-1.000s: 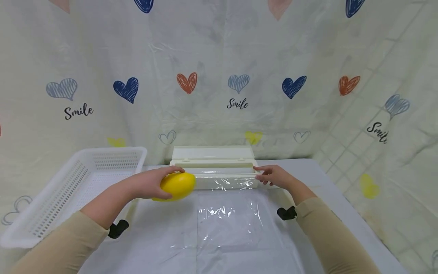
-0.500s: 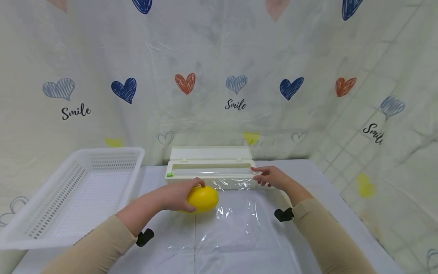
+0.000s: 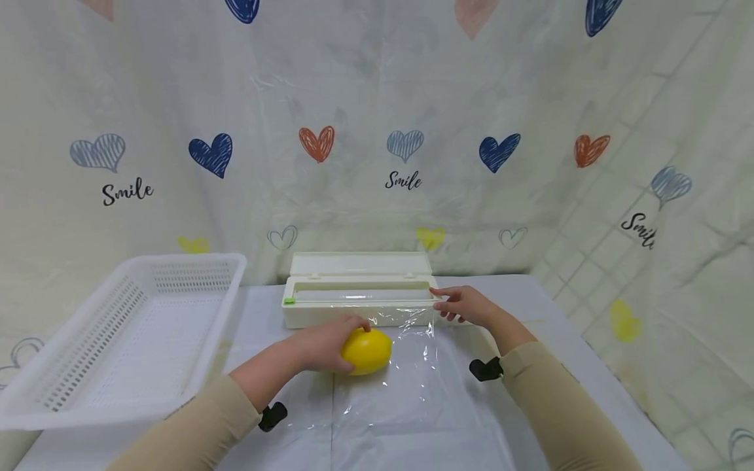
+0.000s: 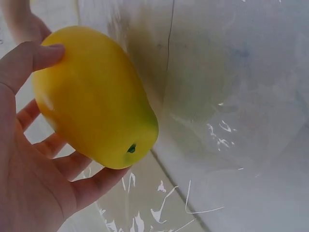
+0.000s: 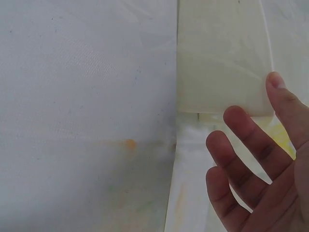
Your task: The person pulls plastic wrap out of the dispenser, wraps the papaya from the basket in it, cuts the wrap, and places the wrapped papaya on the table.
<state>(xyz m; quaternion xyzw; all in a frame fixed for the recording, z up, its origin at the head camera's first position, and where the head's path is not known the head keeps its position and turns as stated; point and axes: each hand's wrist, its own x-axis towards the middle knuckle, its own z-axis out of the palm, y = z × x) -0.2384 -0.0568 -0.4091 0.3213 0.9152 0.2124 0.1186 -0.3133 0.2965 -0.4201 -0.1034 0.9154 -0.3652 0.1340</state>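
My left hand [image 3: 330,341] holds a yellow mango [image 3: 368,353] low over the table, just in front of a white cling film dispenser [image 3: 306,318]. In the left wrist view the mango [image 4: 96,92] shows a green-tinted end with a small dark stem nub; the thumb lies on one side, fingers curl underneath. Clear film [image 3: 415,379] runs from the dispenser toward me across the table, the mango over its left part. My right hand [image 3: 465,306] pinches the dispenser's right front corner with thumb and index finger. In the right wrist view, its other fingers [image 5: 222,150] curve loosely beside the box end.
A white perforated basket [image 3: 171,333] stands at the left of the white-covered table [image 3: 501,432]. The dispenser's lid [image 3: 362,263] is raised at the back, with a green slider [image 3: 289,301] at its left end. Behind hangs a curtain [image 3: 353,78] printed with hearts.
My left hand has carried the mango right and toward me, from the dispenser's left front to over the film. My right hand has stayed at the dispenser's corner.
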